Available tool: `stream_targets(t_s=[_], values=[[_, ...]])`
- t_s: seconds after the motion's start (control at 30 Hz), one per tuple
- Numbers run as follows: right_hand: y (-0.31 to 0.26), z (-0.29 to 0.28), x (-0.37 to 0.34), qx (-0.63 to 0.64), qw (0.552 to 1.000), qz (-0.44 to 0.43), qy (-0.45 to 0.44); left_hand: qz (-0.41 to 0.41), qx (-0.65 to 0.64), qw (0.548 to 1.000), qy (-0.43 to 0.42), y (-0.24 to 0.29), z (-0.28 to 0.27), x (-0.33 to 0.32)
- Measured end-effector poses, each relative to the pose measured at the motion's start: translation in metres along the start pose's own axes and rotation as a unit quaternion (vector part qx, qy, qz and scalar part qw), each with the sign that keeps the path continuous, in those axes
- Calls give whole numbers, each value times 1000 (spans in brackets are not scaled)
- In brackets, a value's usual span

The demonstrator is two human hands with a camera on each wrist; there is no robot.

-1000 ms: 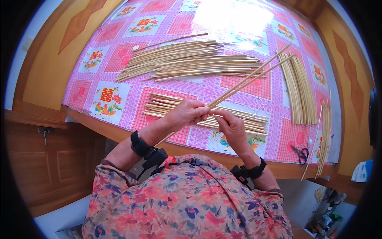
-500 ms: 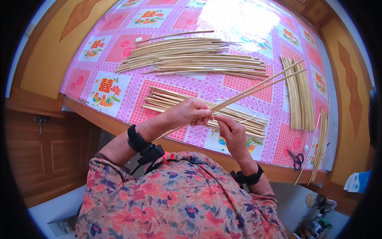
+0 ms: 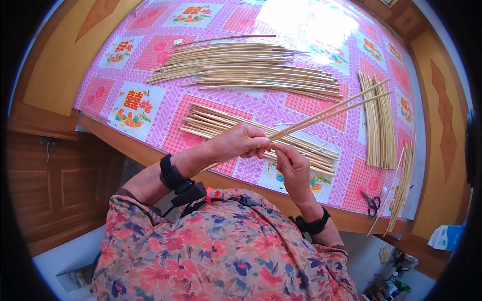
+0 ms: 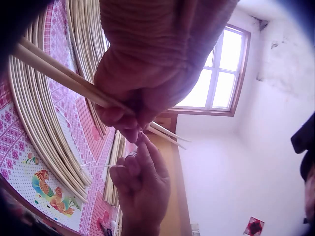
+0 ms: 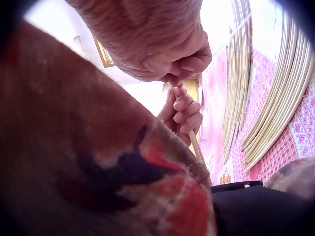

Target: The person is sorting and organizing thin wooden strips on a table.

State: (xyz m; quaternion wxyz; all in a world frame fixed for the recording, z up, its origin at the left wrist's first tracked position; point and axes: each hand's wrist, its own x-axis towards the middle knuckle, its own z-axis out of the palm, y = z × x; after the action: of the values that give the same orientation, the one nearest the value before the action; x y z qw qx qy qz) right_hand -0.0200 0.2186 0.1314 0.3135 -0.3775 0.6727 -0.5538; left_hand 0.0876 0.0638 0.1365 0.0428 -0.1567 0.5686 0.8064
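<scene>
Two long pale sticks [image 3: 331, 113] cross at the left hand [image 3: 241, 141], whose fingers and thumb grip them; their far ends spread apart to the upper right. Close beside it, the right hand [image 3: 292, 168] pinches a thin white string [image 3: 317, 149] near the sticks. The left wrist view has the left hand [image 4: 147, 64] curled round the sticks [image 4: 59, 73], with the right hand [image 4: 142, 187] just below, fingertips nearly meeting. In the right wrist view the right hand [image 5: 152, 44] covers most of the string, and the left hand [image 5: 184, 110] holds a stick.
On the patterned tablecloth [image 3: 133, 113] lie a row of sticks [image 3: 216, 120] under the hands, a large pile [image 3: 241, 67] behind, and bundles at the right [image 3: 379, 125]. Scissors [image 3: 371, 203] and thin sticks [image 3: 401, 188] are near the right edge. A wooden cabinet [image 3: 63, 185] stands left.
Over the last second the far ends of the gripped sticks have swung down and to the right. Both hands keep their hold close together; the view has shifted slightly.
</scene>
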Motion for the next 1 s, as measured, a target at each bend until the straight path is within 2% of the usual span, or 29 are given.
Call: stream_targets(t_s=[0.43,0.5,0.6,0.7,0.77,0.9,1.0], values=[[3,3,14,-13,1000,6,-15,1,47,999,23,5,-4,2],[6,2,16,21,999,28,-13,8,63,998,29,7,-7,4],[7,-8,20,46,998,8,-40,7,80,997,6,5,-7,6],[-1,-11,18,31,998,10,-57,11,34,999,-18,7,-5,5],[-1,-10,15,25,998,13,-47,-16,17,999,-31,6,-5,4],[7,-12,14,16,999,15,-28,-14,14,999,-41,7,-1,2],[7,-14,15,-20,998,-14,-54,-54,26,997,-41,5,1,0]])
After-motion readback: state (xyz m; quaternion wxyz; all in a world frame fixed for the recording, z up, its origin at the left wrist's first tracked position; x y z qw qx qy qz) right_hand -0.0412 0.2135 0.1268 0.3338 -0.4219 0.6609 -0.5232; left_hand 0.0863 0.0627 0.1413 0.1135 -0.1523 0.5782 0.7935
